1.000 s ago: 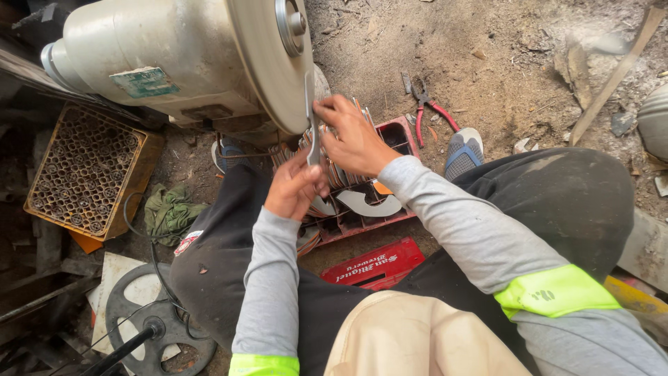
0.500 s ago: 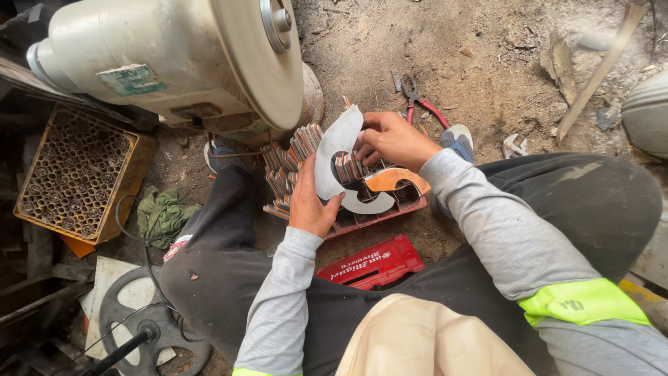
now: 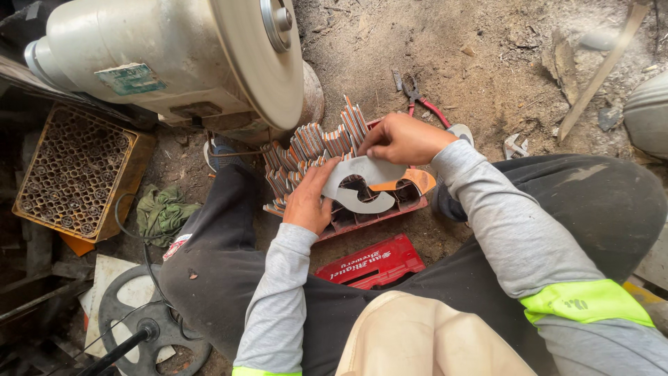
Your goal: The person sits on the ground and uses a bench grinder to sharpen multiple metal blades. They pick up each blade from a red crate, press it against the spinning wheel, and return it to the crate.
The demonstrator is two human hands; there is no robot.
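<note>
Looking down from the head camera, the person sits low over a red crate (image 3: 379, 217) on the dirt ground, and both hands meet on one curved metal cutout (image 3: 362, 182), a flat grey hook-shaped piece. The left hand (image 3: 309, 198) is closed on its left edge, fingers on top, while the right hand (image 3: 403, 138) pinches its upper edge from behind. So the piece lies between the two hands, touching both, with its long axis running roughly left to right across the crate, nearly flat. Neither hand is clearly nearer; each holds one end. Just beyond the cutout, a row of similar pieces (image 3: 313, 150) stands on edge in the crate, and an orange piece (image 3: 417, 181) lies under the right side. A large grinding machine (image 3: 209, 63) stands beyond the left hand, and red-handled pliers (image 3: 424, 104) lie beyond the right.
</note>
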